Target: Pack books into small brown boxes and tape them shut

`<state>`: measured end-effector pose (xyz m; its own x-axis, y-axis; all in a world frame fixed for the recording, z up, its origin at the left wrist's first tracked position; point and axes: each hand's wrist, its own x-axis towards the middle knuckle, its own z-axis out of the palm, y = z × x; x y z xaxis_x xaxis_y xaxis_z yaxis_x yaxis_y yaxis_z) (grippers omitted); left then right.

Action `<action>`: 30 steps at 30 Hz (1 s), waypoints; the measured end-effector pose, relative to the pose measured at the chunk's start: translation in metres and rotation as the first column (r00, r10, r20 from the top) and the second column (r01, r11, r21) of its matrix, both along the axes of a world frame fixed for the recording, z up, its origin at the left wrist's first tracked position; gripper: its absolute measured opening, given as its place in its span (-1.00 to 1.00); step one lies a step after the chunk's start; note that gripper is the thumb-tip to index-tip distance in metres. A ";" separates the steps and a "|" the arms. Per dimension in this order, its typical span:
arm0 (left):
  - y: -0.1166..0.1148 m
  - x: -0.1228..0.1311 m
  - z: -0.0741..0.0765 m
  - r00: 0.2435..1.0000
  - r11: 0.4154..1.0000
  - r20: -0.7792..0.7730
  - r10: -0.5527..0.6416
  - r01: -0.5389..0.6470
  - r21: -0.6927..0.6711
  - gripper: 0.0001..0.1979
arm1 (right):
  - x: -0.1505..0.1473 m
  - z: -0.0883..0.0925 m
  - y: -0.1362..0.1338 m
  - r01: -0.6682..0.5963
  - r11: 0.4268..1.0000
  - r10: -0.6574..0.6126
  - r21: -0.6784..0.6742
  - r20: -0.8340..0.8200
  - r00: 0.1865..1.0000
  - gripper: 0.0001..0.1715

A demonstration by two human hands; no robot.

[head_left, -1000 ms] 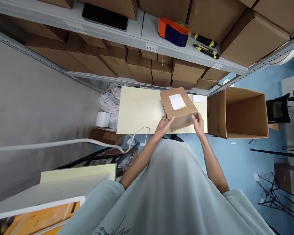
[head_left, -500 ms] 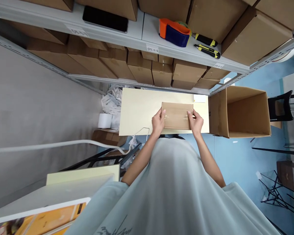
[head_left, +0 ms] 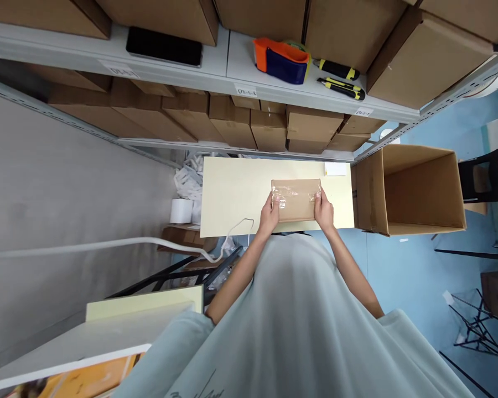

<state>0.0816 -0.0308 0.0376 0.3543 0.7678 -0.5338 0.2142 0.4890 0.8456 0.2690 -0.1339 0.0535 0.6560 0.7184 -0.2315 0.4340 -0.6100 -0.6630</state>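
Note:
A small cardboard box (head_left: 296,207) with shiny clear tape across its upper face is between my two hands, over the pale yellow table (head_left: 232,193). My left hand (head_left: 269,214) grips its left end, thumb on top. At the right end, my right hand (head_left: 324,211) is closed on the box in the same way. The fingers beneath the box are hidden. Whether the box touches the table I cannot tell. Near the table's far right corner lies a small white card or pad (head_left: 335,169).
A large open carton (head_left: 423,190) stands right of the table. Above the far edge, a metal shelf (head_left: 216,72) bears cardboard boxes, a black phone (head_left: 164,46), an orange-and-blue tape dispenser (head_left: 281,61) and two utility knives (head_left: 341,87). A white hose (head_left: 128,241) runs at left.
The box has tilted and turned in my hands, so more shiny tape shows on its face. Both hands still hold its ends. The whole view has shifted slightly.

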 end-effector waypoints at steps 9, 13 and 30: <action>0.015 0.003 -0.038 0.991 0.996 -0.104 0.087 -0.088 -0.007 -0.44 | 0.066 -0.008 -0.030 0.049 0.987 -0.051 0.156 0.009 0.999 -0.13; 0.019 0.017 -0.057 0.973 0.995 -0.229 0.017 -0.040 -0.097 -0.47 | 0.088 0.012 -0.050 0.102 0.977 -0.135 0.188 0.172 0.976 -0.11; 0.011 0.012 -0.050 0.996 0.996 -0.040 0.080 -0.078 0.047 -0.48 | 0.054 0.023 -0.048 0.150 0.986 -0.149 0.068 -0.022 0.989 -0.19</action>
